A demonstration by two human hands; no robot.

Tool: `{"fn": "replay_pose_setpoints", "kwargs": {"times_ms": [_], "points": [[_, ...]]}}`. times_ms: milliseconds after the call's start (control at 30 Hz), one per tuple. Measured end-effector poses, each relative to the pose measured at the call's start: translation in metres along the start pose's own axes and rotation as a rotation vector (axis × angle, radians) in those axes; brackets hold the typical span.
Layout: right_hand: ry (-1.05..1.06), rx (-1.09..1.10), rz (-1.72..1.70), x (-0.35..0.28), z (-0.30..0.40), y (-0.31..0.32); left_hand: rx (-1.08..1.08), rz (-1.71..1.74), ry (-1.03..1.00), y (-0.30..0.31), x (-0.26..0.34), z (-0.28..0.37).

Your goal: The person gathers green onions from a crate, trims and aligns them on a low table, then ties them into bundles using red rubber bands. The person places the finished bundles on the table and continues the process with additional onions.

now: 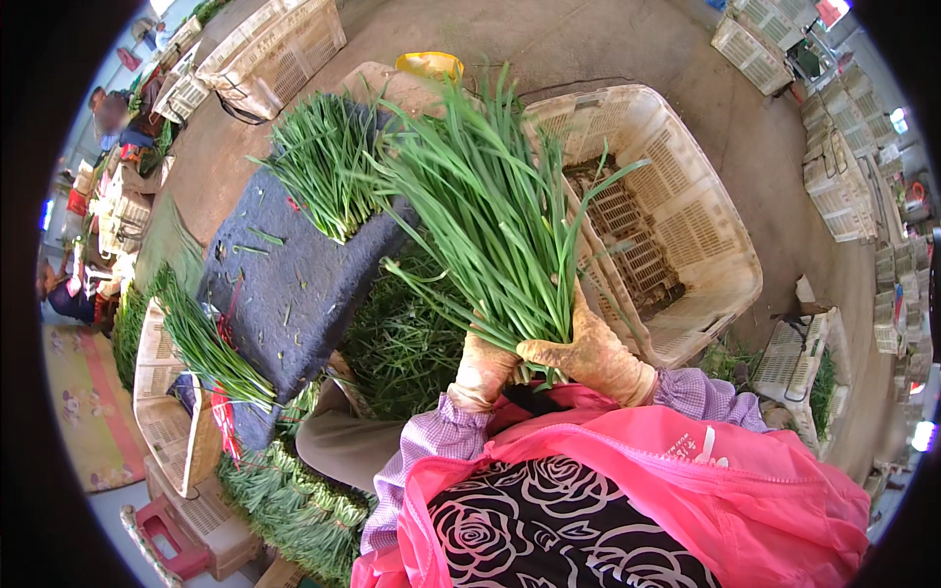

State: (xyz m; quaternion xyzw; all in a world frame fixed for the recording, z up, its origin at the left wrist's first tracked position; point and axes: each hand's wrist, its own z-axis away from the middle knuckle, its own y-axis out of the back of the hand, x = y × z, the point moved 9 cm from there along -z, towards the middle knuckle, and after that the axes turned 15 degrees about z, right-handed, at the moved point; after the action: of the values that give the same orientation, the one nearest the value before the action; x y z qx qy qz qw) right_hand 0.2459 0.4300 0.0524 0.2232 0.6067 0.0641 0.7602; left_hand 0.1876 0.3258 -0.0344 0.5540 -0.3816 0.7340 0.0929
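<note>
Both my hands, in stained work gloves, hold one large bunch of green garlic chives [500, 242] by its stem ends, close to my body, with the leaves fanning away from me. My left hand [481, 367] grips the left side of the stems. On the right side, my right hand [599, 353] is closed around them with its thumb across the front. A smaller pile of chives [331, 169] lies on the far end of a blue cloth-covered surface [287, 272]. Another bunch [213, 345] rests at its near left edge, beside red ties [224, 422].
An open plastic crate [735, 257] stands to the right. Loose greens [404, 338] lie below the bunch. Stacked bundles [294, 507] are at lower left, near a pink stool [165, 536]. A yellow container [430, 65] stands beyond. People [110, 121] sit at far left.
</note>
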Motion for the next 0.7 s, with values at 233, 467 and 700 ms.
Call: {"fn": "replay_pose_setpoints", "kwargs": {"times_ms": [233, 467, 700], "points": [[-0.206, -0.162, -0.317, 0.028, -0.002, -0.013, 0.226, 0.520, 0.301, 0.008, -0.001, 0.019], [-0.289, -0.263, -0.721, 0.026, 0.003, 0.001, 0.115, 0.577, 0.468, 0.015, 0.006, 0.026], [-0.211, -0.251, -0.804, 0.024, 0.006, -0.028, 0.078, 0.689, 0.418, 0.002, -0.008, 0.029]]}}
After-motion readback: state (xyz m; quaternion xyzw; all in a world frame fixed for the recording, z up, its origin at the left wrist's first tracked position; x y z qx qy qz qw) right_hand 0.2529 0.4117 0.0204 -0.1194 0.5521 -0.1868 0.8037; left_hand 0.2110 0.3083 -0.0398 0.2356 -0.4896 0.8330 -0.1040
